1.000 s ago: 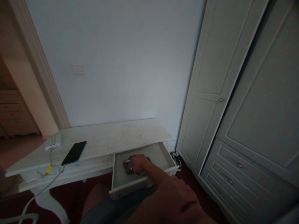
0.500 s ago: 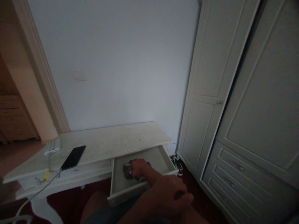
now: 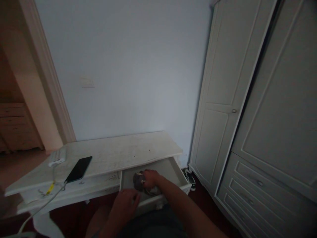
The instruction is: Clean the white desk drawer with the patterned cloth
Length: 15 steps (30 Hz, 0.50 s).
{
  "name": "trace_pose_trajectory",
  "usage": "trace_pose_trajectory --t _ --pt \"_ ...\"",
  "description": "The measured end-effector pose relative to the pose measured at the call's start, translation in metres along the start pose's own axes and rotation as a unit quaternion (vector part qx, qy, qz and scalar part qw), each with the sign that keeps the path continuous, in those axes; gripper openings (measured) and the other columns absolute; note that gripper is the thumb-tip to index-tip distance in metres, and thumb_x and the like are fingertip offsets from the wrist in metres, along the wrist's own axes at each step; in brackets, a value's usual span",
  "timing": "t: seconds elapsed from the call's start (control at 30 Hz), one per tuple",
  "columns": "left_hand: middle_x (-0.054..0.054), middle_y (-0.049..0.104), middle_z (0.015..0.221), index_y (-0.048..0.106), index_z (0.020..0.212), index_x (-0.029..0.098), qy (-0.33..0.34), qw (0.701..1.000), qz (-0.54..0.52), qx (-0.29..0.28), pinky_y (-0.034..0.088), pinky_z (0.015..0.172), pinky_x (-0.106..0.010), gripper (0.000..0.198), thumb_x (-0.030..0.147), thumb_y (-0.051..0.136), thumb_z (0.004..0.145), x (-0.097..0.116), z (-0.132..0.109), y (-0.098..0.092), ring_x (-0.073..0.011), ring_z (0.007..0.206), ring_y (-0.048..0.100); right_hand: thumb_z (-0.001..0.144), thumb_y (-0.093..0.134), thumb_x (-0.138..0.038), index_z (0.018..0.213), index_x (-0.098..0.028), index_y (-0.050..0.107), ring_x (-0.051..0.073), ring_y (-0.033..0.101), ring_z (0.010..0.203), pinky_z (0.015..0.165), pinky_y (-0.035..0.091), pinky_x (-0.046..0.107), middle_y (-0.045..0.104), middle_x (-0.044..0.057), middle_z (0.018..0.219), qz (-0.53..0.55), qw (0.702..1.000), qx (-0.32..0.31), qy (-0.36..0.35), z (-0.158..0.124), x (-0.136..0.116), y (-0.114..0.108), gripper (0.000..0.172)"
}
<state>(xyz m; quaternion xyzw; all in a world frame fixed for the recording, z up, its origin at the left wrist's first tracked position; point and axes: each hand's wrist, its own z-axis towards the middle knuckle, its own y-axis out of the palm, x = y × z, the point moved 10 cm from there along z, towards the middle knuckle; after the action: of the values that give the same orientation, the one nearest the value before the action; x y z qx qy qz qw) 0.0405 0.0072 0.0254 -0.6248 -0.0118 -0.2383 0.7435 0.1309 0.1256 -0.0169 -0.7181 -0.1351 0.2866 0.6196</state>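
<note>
An open drawer [image 3: 170, 168] sticks out from the white desk [image 3: 109, 150]. Inside it lies a small grey-purple bundle [image 3: 137, 181], soft-looking, with lighter marks; what it is cannot be made out. My right hand [image 3: 151, 178] reaches in from the right, its fingers closed on the bundle's right side. At the drawer's front left corner is my left hand [image 3: 126, 201], fingers curled and close together, blurred; whether anything is in them is hidden.
A phone [image 3: 79, 169] with a white cable lies on the desk's left part, beside a white power strip [image 3: 57, 156]. Black-and-white shoes [image 3: 190, 180] stand on the floor right of the desk. A white wardrobe [image 3: 213, 132] fills the right side.
My left hand has moved left, from over my right forearm to the drawer's front left corner. My right hand stays at the bundle, which sits slightly further right.
</note>
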Motion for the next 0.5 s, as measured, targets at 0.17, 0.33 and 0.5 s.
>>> trace_pose_trajectory --t 0.17,0.33,0.5 --pt "-0.009 0.082 0.104 0.077 0.1 0.024 0.003 0.995 0.028 -0.091 0.052 0.09 -0.038 0.055 0.042 0.026 0.109 0.002 -0.008 0.022 -0.0266 0.1 0.076 0.08 0.073 -0.056 0.133 -0.026 0.069 0.034 0.075 0.107 0.086 0.059 0.041 0.075 0.014 0.127 -0.031 1.0 0.0 0.003 0.008 -0.006 -0.005 0.061" --pt "-0.009 0.082 0.104 0.078 0.1 0.023 -0.013 0.994 0.051 -0.094 0.051 0.088 -0.037 0.054 0.041 0.028 0.109 0.009 -0.004 0.016 -0.0265 0.102 0.077 0.077 0.078 -0.045 0.136 -0.025 0.068 0.036 0.071 0.117 0.094 0.056 0.044 0.073 0.017 0.131 -0.057 0.997 0.023 0.039 0.013 -0.014 -0.011 0.063" --pt "-0.008 0.082 0.105 0.075 0.101 0.023 -0.019 0.993 0.06 -0.105 0.05 0.087 -0.035 0.051 0.035 0.026 0.108 0.005 -0.007 0.019 -0.0239 0.102 0.076 0.089 0.067 -0.037 0.13 -0.014 0.07 0.04 0.063 0.129 0.102 0.051 0.054 0.069 0.027 0.133 -0.076 0.981 0.091 0.152 0.018 -0.022 -0.019 0.047"
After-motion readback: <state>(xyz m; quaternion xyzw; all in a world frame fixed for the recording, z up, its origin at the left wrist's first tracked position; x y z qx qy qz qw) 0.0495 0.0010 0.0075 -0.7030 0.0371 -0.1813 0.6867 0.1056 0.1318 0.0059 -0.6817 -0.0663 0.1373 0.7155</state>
